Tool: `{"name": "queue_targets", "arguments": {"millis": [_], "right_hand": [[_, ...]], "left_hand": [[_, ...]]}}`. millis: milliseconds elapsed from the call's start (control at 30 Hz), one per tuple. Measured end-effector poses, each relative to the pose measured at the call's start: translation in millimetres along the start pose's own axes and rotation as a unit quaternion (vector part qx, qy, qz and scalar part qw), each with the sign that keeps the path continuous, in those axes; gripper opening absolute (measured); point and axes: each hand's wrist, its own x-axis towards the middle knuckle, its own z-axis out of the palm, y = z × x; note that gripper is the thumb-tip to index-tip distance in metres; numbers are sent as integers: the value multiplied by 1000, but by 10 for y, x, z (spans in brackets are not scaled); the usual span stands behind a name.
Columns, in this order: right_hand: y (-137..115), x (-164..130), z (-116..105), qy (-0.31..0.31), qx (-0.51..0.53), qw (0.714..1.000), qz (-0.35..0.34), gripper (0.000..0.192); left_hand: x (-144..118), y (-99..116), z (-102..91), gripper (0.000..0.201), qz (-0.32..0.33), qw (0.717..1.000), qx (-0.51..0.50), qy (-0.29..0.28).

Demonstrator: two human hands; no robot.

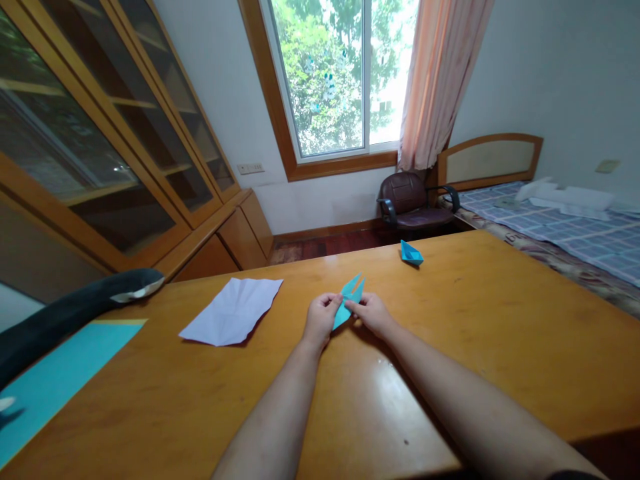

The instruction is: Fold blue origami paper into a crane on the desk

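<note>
It's a bedroom with a big wooden table (pixel 450 347) taking up most of the lower frame, a window (pixel 345 73) with trees outside at top center, a peach curtain (pixel 440 73) beside it, glass-door cabinets (pixel 100 147) along the upper left, and a bed (pixel 575 233) plus a dark chair (pixel 410 203) on the right. Right in the middle of the frame the person has a half-folded blue paper (pixel 349 300) pinched between both hands just above the tabletop: the left hand (pixel 320 319) is closed on its lower left edge and the right hand (pixel 373 313) is closed on its right side, thumbs and fingertips tight on the paper. The piece is already narrow, with two pointed flaps sticking up toward the window, so it looks like a good few folds are in and it's somewhere mid-way, not a finished shape yet. A little blue paper boat (pixel 411 253) sits done further back on the table, well apart from the hands. To the left lies a creased white sheet (pixel 233 311), opened flat, and at the lower left edge there's a flat teal sheet (pixel 60 373) with a dark plush thing (pixel 70 310) draped beside it.
</note>
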Motion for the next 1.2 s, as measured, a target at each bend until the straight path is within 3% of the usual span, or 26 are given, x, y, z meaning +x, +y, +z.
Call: {"name": "queue_targets", "arguments": {"millis": [600,833,1000,1200], "right_hand": [[-69,-3,-36,-32,-37,999,3,34],[-88,-16,-10,-23,3,999,-27,31],[-35,-3,-63,9,-27,1000,5,34],[-69,-14,-88,-56,-80,995,23,34]], "left_hand": [[-19,31,1,36,16,999,23,23],[-6,10,11,33,22,1000,15,17],[4,-16,-40,30,-47,998,-38,-20],[-9,49,-66,42,-71,991,-93,-72]]}}
